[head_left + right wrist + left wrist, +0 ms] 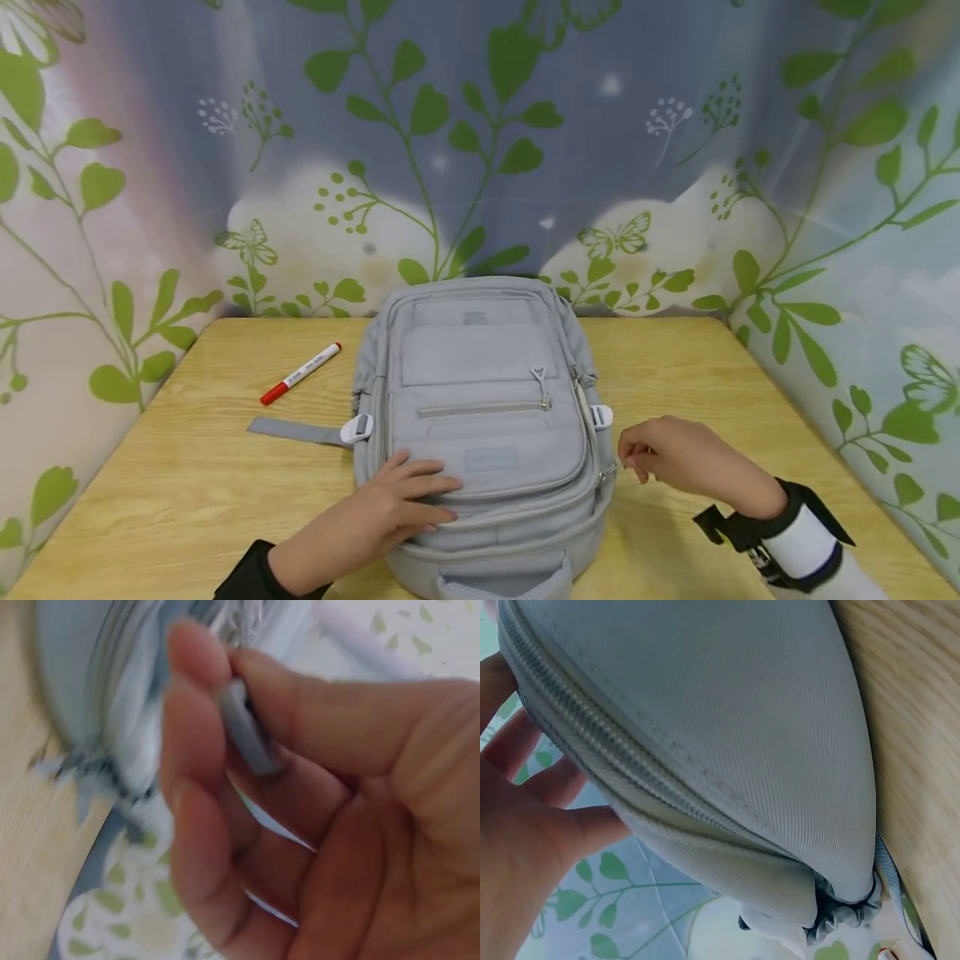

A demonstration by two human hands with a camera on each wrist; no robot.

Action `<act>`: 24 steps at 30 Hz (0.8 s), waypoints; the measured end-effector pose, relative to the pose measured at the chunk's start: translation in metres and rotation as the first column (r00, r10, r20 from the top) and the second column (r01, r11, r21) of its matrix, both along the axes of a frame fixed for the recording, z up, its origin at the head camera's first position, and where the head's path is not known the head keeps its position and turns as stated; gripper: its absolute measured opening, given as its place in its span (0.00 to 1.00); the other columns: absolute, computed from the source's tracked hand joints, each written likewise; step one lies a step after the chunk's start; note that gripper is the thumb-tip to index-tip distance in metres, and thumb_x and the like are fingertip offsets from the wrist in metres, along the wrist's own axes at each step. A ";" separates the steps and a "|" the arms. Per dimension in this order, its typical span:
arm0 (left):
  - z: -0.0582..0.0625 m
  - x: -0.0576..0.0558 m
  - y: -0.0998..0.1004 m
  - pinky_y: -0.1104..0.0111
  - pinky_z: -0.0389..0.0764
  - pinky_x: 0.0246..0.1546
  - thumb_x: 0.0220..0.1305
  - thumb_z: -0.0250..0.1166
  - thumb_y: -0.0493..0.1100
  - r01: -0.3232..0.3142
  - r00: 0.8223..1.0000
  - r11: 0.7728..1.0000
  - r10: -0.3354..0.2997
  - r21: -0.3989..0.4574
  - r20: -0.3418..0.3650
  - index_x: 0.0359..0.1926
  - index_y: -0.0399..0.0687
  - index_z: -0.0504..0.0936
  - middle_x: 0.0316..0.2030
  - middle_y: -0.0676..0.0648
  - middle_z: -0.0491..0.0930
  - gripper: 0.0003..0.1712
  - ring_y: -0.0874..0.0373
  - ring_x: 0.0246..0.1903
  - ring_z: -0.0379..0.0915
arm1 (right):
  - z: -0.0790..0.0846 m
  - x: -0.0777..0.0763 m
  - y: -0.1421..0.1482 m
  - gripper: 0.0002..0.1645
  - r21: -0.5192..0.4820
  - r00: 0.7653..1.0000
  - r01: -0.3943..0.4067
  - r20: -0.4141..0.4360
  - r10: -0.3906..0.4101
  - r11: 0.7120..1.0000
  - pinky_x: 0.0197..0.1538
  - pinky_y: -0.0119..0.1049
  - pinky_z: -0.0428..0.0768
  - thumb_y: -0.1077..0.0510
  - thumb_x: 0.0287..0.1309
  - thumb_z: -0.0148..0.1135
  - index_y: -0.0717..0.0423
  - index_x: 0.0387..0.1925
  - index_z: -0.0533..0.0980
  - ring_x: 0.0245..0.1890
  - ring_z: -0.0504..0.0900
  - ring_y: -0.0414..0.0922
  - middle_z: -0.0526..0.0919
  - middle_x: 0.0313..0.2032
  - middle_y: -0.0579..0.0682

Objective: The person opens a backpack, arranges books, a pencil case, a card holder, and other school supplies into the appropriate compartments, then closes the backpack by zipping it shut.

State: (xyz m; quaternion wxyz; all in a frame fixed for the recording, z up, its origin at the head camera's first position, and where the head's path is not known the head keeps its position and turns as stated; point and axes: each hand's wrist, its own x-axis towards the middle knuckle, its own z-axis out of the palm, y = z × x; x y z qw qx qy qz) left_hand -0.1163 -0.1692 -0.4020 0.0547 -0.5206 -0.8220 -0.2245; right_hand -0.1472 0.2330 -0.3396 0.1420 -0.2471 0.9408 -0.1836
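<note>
Centrally, backpack [480,354]: tabletop [667,358] reaching out both sides
Left hand [397,504]: fingers extended, resting near its left edge
Right hand [671,450]: pinching grey tab [251,739] beside right edge

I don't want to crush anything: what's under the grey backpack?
The wooden table supports the backpack. A grey strap sticks out at its left side; whatever else might lie beneath is covered and cannot be seen.
</note>
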 end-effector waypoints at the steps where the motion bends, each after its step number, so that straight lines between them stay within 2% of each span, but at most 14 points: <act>1: 0.000 -0.001 -0.001 0.37 0.68 0.61 0.63 0.70 0.33 0.008 1.000 1.000 -0.009 0.005 0.014 0.57 0.53 0.86 0.64 0.46 0.76 0.22 0.44 0.65 0.70 | -0.002 -0.006 0.000 0.11 0.018 0.999 0.024 -0.033 -0.023 1.000 0.27 0.34 0.69 0.66 0.69 0.60 0.48 0.32 0.79 0.20 0.69 0.36 0.75 0.22 0.37; 3: 0.001 -0.002 -0.001 0.38 0.69 0.61 0.63 0.70 0.33 0.027 1.000 1.000 -0.027 0.009 0.013 0.57 0.53 0.86 0.64 0.46 0.77 0.22 0.44 0.64 0.70 | -0.008 -0.020 -0.001 0.10 0.048 0.991 0.074 -0.118 -0.068 0.996 0.27 0.35 0.69 0.66 0.69 0.60 0.50 0.32 0.79 0.21 0.69 0.37 0.76 0.23 0.39; 5: 0.002 -0.003 -0.002 0.40 0.70 0.61 0.63 0.70 0.34 0.049 0.999 0.999 -0.049 0.012 -0.004 0.56 0.53 0.86 0.63 0.46 0.77 0.21 0.44 0.64 0.71 | -0.017 -0.034 -0.005 0.09 0.056 0.970 0.131 -0.215 -0.117 0.990 0.27 0.35 0.69 0.67 0.69 0.59 0.52 0.33 0.80 0.21 0.70 0.38 0.77 0.23 0.41; 9: 0.004 -0.005 -0.002 0.44 0.71 0.62 0.62 0.71 0.34 0.075 0.996 0.997 -0.075 0.005 -0.051 0.55 0.52 0.87 0.62 0.47 0.78 0.20 0.45 0.62 0.73 | -0.034 -0.063 -0.016 0.07 0.031 0.892 0.231 -0.405 -0.199 0.972 0.23 0.37 0.72 0.68 0.67 0.60 0.57 0.35 0.82 0.20 0.73 0.40 0.79 0.23 0.45; 10: 0.005 -0.006 -0.002 0.45 0.71 0.62 0.62 0.71 0.34 0.080 0.995 0.997 -0.080 0.000 -0.055 0.54 0.52 0.87 0.62 0.47 0.78 0.19 0.46 0.62 0.73 | -0.038 -0.069 -0.019 0.06 0.018 0.872 0.254 -0.436 -0.221 0.967 0.22 0.37 0.72 0.68 0.67 0.61 0.58 0.35 0.82 0.20 0.75 0.41 0.80 0.23 0.46; 12: 0.008 -0.008 0.000 0.49 0.72 0.62 0.63 0.71 0.36 0.087 0.994 0.996 -0.088 -0.019 -0.067 0.53 0.53 0.88 0.61 0.49 0.79 0.18 0.47 0.61 0.73 | -0.042 -0.080 -0.024 0.04 -0.003 0.849 0.276 -0.468 -0.246 0.961 0.22 0.39 0.75 0.67 0.67 0.62 0.60 0.36 0.82 0.21 0.77 0.44 0.81 0.24 0.49; 14: 0.015 -0.011 0.003 0.54 0.73 0.62 0.65 0.71 0.38 0.098 0.993 0.994 -0.101 -0.051 -0.067 0.51 0.53 0.88 0.59 0.50 0.80 0.14 0.51 0.59 0.74 | -0.044 -0.088 -0.027 0.04 -0.012 0.846 0.284 -0.468 -0.256 0.959 0.24 0.41 0.77 0.66 0.68 0.61 0.62 0.35 0.80 0.22 0.79 0.46 0.81 0.25 0.51; 16: 0.025 -0.016 0.008 0.59 0.73 0.61 0.68 0.68 0.40 0.113 0.992 0.990 -0.117 -0.087 -0.042 0.49 0.54 0.88 0.56 0.51 0.81 0.10 0.54 0.57 0.75 | -0.043 -0.091 -0.028 0.03 -0.015 0.860 0.291 -0.435 -0.268 0.957 0.26 0.42 0.78 0.67 0.67 0.61 0.64 0.36 0.80 0.23 0.79 0.48 0.82 0.28 0.53; 18: 0.038 -0.022 0.014 0.62 0.74 0.59 0.71 0.65 0.42 0.116 0.991 0.985 -0.124 -0.127 -0.057 0.46 0.54 0.88 0.52 0.53 0.83 0.07 0.58 0.53 0.77 | -0.039 -0.090 -0.029 0.03 0.004 0.875 0.294 -0.405 -0.267 0.956 0.26 0.42 0.78 0.67 0.67 0.61 0.65 0.39 0.79 0.24 0.79 0.48 0.82 0.31 0.56; 21: 0.058 -0.038 0.028 0.63 0.76 0.55 0.74 0.63 0.43 0.087 0.982 0.979 -0.115 -0.183 -0.148 0.43 0.53 0.88 0.44 0.54 0.85 0.07 0.60 0.46 0.79 | -0.034 -0.085 -0.031 0.10 0.034 0.884 0.284 -0.397 -0.248 0.958 0.26 0.42 0.77 0.66 0.65 0.64 0.67 0.46 0.79 0.25 0.79 0.49 0.82 0.37 0.60; 24: 0.073 -0.059 0.045 0.63 0.78 0.52 0.73 0.64 0.41 0.018 0.957 0.975 -0.080 -0.220 -0.278 0.41 0.52 0.88 0.40 0.53 0.85 0.06 0.59 0.42 0.81 | -0.030 -0.080 -0.034 0.16 0.045 0.883 0.189 -0.444 -0.150 0.981 0.31 0.45 0.80 0.66 0.63 0.67 0.68 0.51 0.78 0.31 0.82 0.53 0.81 0.44 0.63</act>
